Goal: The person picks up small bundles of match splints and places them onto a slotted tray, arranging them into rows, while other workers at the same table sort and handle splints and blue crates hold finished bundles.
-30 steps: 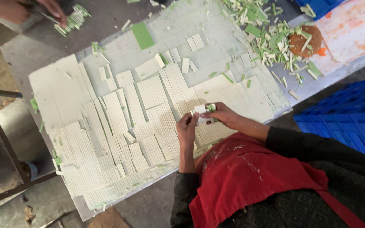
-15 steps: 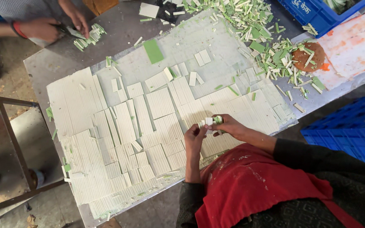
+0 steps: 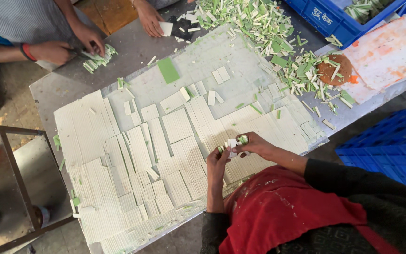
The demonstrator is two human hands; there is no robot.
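Observation:
My left hand [image 3: 218,163] and my right hand [image 3: 255,145] meet over the near edge of a grey table [image 3: 137,49], together pinching a small bundle of white sticks with green ends [image 3: 234,142]. Beneath them lie several flat panels of white sticks [image 3: 132,164] laid side by side, covering most of the table's near half. My arms wear dark sleeves, with a red cloth [image 3: 278,211] over my lap.
A heap of loose green and white stick pieces [image 3: 254,23] lies at the far side. Other people's hands [image 3: 88,40] handle sticks at the far left. Blue crates [image 3: 391,146] stand at the right, a metal frame [image 3: 15,174] at the left.
The view has shifted, bringing more of the far table and the other people's hands into sight. My hands stay together on the small bundle at the table's near edge.

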